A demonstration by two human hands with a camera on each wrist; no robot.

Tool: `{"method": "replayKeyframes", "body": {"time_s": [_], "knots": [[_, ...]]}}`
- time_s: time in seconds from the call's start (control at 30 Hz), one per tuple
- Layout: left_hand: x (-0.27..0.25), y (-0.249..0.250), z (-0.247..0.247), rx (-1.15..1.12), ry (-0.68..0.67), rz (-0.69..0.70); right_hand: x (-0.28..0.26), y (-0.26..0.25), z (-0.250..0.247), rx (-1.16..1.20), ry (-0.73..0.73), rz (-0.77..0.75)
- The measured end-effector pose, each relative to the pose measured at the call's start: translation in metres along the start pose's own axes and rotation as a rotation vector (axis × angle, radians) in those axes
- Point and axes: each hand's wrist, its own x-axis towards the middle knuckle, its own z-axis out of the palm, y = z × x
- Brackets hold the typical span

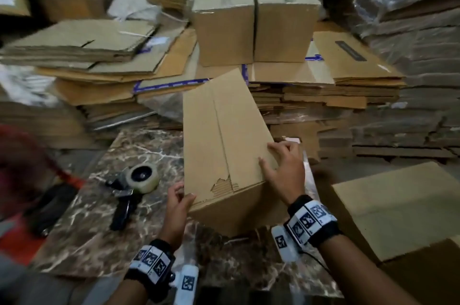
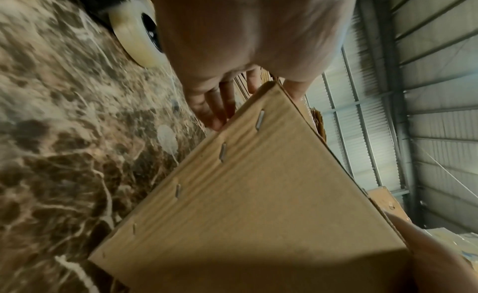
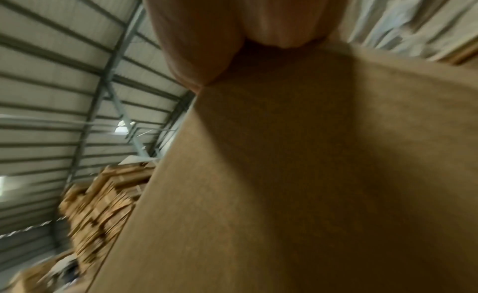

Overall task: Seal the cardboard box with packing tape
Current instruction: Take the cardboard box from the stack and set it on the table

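Note:
A brown cardboard box (image 1: 224, 143) stands tilted on the marble top (image 1: 99, 230), its top flaps folded shut along a bare centre seam with a torn patch at the near end. My left hand (image 1: 183, 195) grips the near left corner, thumb on top and fingers (image 2: 214, 105) down the stapled side (image 2: 258, 195). My right hand (image 1: 271, 155) holds the box's right edge, thumb and fingertips on the top flap, palm against the side (image 3: 310, 175). A tape dispenser (image 1: 139, 180) with a clear roll (image 2: 137, 38) lies on the marble left of the box, untouched.
Two taped boxes (image 1: 224, 23) (image 1: 283, 18) sit on stacks of flattened cardboard (image 1: 82, 43) behind. Another box (image 1: 398, 205) stands close at the right. A red and black object (image 1: 49, 195) lies at the left edge of the marble.

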Motion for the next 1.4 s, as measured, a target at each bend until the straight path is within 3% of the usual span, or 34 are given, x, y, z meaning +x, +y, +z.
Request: {"method": "replayKeyframes", "body": {"time_s": [0.17, 0.33, 0.5, 0.67, 0.8, 0.87, 0.97, 1.07, 1.17, 1.27, 1.33, 1.4], "knots": [[-0.013, -0.001, -0.018, 0.016, 0.058, 0.059, -0.004, -0.008, 0.015, 0.039, 0.011, -0.061], [-0.023, 0.028, -0.018, 0.050, 0.195, 0.231, -0.004, 0.024, 0.018, 0.207, -0.069, 0.106], [-0.008, 0.031, -0.009, 0.320, 0.201, 0.268, -0.008, 0.035, 0.038, 0.164, -0.112, 0.127], [-0.006, 0.007, -0.003, 0.301, 0.121, 0.275, 0.017, 0.029, 0.042, 0.029, -0.125, 0.166], [-0.002, 0.012, 0.014, 0.302, -0.168, 0.257, 0.025, 0.013, 0.041, -0.325, -0.230, 0.170], [0.005, 0.018, 0.019, 0.421, -0.233, 0.353, 0.022, -0.001, 0.043, -0.432, -0.340, 0.121], [0.031, 0.033, 0.015, 0.770, -0.029, 0.699, 0.003, -0.024, 0.052, -0.419, -0.480, 0.055], [0.061, 0.048, 0.004, 0.967, -0.061, 0.845, -0.022, -0.035, 0.068, -0.525, -0.503, -0.045], [0.077, 0.057, -0.009, 0.993, -0.228, 0.846, -0.029, -0.035, 0.072, -0.576, -0.465, -0.075], [0.090, 0.066, -0.027, 0.835, -0.339, 0.756, -0.023, -0.038, 0.070, -0.554, -0.477, -0.037], [0.098, 0.065, -0.045, 0.753, -0.266, 0.710, -0.021, -0.049, 0.071, -0.514, -0.484, -0.007], [0.107, 0.054, -0.070, 0.743, -0.092, 0.664, -0.022, -0.068, 0.077, -0.417, -0.458, -0.028]]}}
